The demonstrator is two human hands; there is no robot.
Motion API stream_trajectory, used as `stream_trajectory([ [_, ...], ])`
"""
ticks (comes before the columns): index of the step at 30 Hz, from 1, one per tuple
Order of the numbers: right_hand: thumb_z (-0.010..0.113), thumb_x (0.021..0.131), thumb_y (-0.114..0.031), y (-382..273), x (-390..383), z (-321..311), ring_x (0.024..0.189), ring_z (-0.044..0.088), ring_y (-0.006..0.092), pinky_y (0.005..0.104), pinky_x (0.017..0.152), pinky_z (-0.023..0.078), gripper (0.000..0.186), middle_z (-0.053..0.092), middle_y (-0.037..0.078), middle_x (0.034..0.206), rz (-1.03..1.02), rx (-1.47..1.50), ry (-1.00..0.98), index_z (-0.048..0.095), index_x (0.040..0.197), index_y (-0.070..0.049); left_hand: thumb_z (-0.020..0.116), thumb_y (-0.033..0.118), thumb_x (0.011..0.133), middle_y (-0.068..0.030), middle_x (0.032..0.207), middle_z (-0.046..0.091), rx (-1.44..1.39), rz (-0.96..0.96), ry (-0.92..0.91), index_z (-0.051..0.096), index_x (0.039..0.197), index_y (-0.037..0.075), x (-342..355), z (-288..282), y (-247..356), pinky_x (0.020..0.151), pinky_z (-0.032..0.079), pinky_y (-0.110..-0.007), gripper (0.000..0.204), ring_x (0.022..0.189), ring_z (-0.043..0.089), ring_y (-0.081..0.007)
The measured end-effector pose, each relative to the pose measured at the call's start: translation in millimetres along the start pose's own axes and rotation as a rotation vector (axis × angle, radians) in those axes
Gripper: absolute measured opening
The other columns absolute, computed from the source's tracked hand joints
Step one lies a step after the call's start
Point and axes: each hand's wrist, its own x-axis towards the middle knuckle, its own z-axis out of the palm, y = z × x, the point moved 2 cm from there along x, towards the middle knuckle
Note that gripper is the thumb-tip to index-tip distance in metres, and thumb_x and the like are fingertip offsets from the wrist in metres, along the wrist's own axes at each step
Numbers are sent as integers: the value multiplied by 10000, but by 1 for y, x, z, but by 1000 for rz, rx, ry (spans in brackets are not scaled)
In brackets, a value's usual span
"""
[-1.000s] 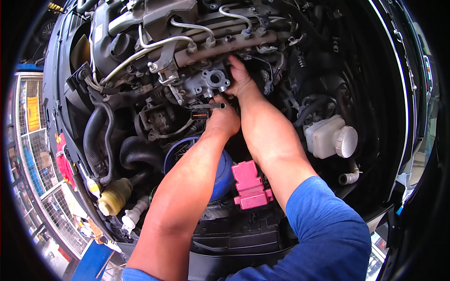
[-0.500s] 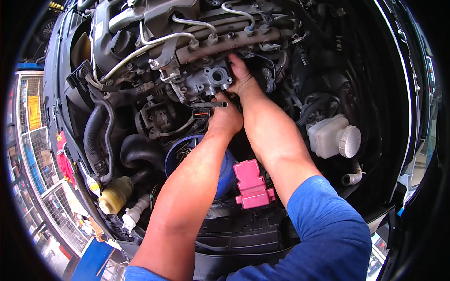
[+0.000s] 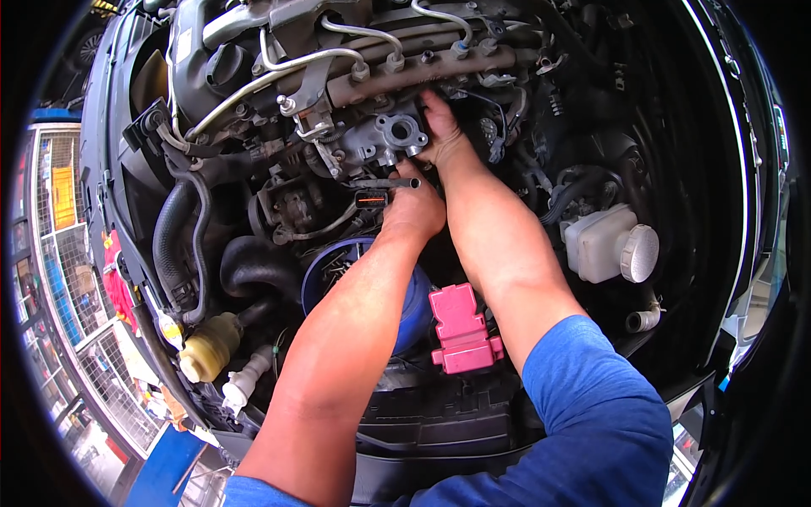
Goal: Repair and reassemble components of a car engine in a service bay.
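A cast grey metal housing [image 3: 365,142] with a round port and bolt-hole flange sits below the brown fuel rail [image 3: 422,74]. My right hand [image 3: 441,133] is closed against the housing's right side, its thumb up and its other fingers hidden behind the part. From below, my left hand [image 3: 414,209] reaches up to the underside of the flange, with its fingers curled and mostly hidden. A thin dark hose [image 3: 384,182] with an open end crosses in front of the left fingers. Beside that hand is a black electrical connector [image 3: 371,198] with an orange strip inside.
Under my left forearm stands a blue bucket [image 3: 414,308] with small metal parts inside. A pink plastic cover [image 3: 463,329] lies between my arms. At right is a white fluid reservoir [image 3: 598,247]; a yellowish one [image 3: 209,348] stands at left. Metal fuel lines [image 3: 270,80] run above.
The whole view has shifted slightly, so the engine appears a little further right. Both hands stay at the metal housing, with little visible change in their hold.
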Motion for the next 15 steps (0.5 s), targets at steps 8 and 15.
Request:
stream_trajectory([
  [8, 746, 798, -564, 0, -1, 3, 1135, 653, 301, 457, 1036, 496, 707, 686, 124, 1250, -44, -20, 17, 621, 1306, -88, 691, 334, 876, -358, 1523, 349, -21, 60, 89, 123, 1557, -48, 4, 2, -4, 1160, 345, -497, 966, 1410, 380, -485],
  [15, 744, 803, -562, 0, -1, 5, 1152, 645, 300, 458, 1042, 492, 717, 678, 124, 1268, -59, -33, 22, 611, 1325, -89, 693, 273, 866, -364, 1490, 396, -19, 63, 110, 170, 1552, -52, 0, -2, 0, 1153, 360, -492, 923, 1389, 413, -484],
])
